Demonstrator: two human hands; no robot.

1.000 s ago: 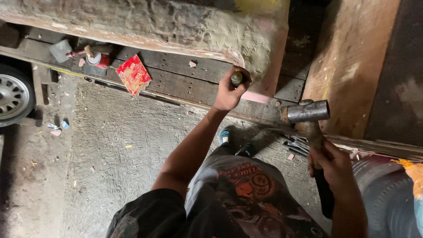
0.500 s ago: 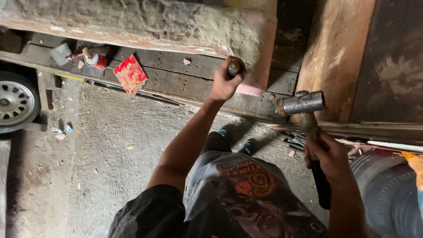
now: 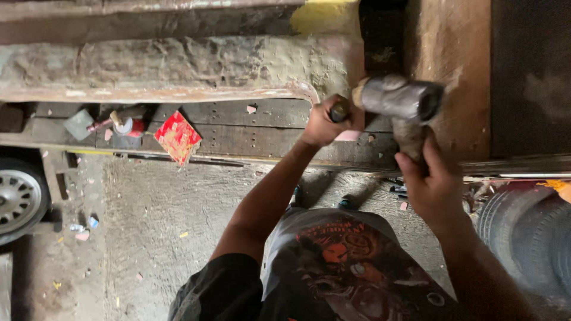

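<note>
Against the rusty steel beam (image 3: 178, 71) at the top of the view, the left hand (image 3: 324, 122) was closed in a fist around a short dark chisel (image 3: 340, 110), of which only the blunt butt end showed above the fingers. Its long axis could not be traced, since the fist hid the shaft and tip; the butt faced right, toward the hammer. The right hand (image 3: 431, 181) was wrapped tightly round the wooden handle of a heavy hammer (image 3: 399, 98), gripping just below the head. The handle ran roughly up and down the view, while the cylindrical grey head lay almost level, tilted a little down to the right, with its left face just beside or touching the chisel butt; blur made the contact hard to judge.

Both tools sat at the right end of the beam, under a yellow-painted patch (image 3: 324, 15) and just left of a brown upright panel (image 3: 452, 77), so room to the right was tight. Below them ran dark wooden planks (image 3: 238, 128), with a red packet (image 3: 177, 137) and small cans (image 3: 125, 123) well apart to the left. Open concrete floor (image 3: 160, 226) spread beneath the planks. A wheel (image 3: 18, 199) was cut off by the left edge and a tyre (image 3: 529, 238) by the right. The person's printed shirt (image 3: 345, 267) filled the bottom, hiding the legs.
</note>
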